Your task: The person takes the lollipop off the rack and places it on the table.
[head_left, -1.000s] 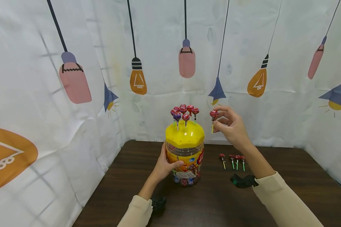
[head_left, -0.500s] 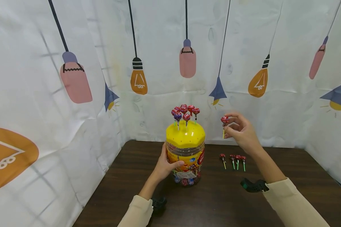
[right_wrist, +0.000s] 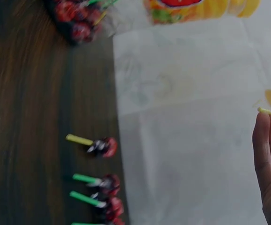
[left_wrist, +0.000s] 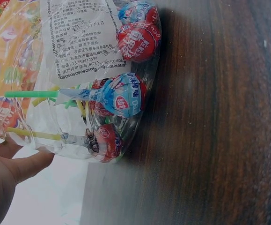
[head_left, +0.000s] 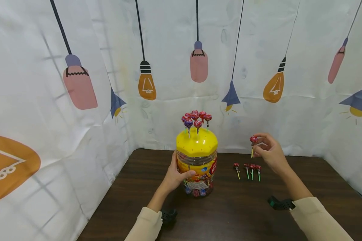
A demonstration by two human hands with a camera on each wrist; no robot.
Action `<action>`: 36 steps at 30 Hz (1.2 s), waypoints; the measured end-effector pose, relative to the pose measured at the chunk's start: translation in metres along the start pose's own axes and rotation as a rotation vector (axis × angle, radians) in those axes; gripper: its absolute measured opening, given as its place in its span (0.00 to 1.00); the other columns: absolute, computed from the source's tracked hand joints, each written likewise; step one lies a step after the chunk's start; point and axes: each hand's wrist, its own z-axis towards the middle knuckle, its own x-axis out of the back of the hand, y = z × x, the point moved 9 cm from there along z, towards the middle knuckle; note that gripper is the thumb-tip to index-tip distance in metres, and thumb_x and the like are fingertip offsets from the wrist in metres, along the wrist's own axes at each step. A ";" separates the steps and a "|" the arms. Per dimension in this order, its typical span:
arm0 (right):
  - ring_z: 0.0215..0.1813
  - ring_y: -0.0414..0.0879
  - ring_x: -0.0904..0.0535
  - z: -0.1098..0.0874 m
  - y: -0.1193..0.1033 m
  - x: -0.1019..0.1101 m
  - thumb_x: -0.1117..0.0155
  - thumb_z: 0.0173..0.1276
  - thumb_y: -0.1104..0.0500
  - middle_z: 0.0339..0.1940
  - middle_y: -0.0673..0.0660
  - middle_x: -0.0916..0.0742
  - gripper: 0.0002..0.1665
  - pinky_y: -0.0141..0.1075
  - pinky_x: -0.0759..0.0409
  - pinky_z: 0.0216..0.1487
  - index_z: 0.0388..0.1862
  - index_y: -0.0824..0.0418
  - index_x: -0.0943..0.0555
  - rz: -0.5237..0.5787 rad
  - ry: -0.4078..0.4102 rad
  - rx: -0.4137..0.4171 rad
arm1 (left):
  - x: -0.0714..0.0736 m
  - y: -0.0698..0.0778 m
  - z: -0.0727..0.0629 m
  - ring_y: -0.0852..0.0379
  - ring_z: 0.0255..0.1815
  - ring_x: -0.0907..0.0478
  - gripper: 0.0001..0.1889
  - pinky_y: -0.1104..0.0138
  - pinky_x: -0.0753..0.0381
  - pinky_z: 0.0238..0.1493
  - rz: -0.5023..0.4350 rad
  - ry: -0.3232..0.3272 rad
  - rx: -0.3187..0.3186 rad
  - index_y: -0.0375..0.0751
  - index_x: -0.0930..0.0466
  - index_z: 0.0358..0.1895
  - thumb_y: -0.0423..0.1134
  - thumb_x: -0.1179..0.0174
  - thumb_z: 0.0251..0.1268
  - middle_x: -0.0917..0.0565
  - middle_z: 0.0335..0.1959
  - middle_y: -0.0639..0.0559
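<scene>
A clear plastic jar with a yellow lid stands on the table, wrapped lollipops inside it. My left hand grips its left side, thumb across the front label. Several lollipops with red or purple wrappers stand upright in holes of the lid. To the right of the jar and above the table, my right hand pinches a red-wrapped lollipop by its yellow stick, head up. In the right wrist view the fingers of this hand and the yellow stick show at the right edge.
Several red lollipops lie in a row on the dark wooden table, right of the jar: one with a yellow stick, the others with green sticks. A white curtain printed with lamps hangs behind the table's back edge.
My right hand has moved right and down with the lollipop, away from the jar and over the row on the table. The left hand and the jar have stayed in place.
</scene>
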 end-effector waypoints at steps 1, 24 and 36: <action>0.35 0.43 0.15 -0.002 0.005 0.003 0.39 0.73 0.71 0.42 0.53 0.17 0.23 0.36 0.11 0.33 0.65 0.59 0.26 -0.001 0.000 -0.005 | 0.000 0.000 0.000 0.52 0.69 0.28 0.51 0.48 0.29 0.75 0.000 0.000 0.000 0.71 0.58 0.79 0.50 0.28 0.64 0.33 0.72 0.56; 0.40 0.44 0.13 -0.033 0.106 0.047 0.38 0.77 0.62 0.43 0.52 0.17 0.21 0.46 0.10 0.43 0.65 0.55 0.27 -0.093 -0.074 -0.270 | 0.000 0.001 0.000 0.53 0.68 0.27 0.51 0.48 0.27 0.74 0.008 0.000 -0.016 0.72 0.59 0.80 0.51 0.28 0.64 0.32 0.72 0.56; 0.40 0.42 0.14 -0.041 0.139 0.059 0.38 0.76 0.61 0.43 0.53 0.17 0.29 0.43 0.10 0.41 0.70 0.70 0.34 -0.209 -0.093 -0.366 | 0.000 -0.001 0.000 0.53 0.69 0.28 0.52 0.49 0.27 0.74 0.005 0.001 -0.005 0.73 0.60 0.80 0.51 0.28 0.64 0.33 0.72 0.57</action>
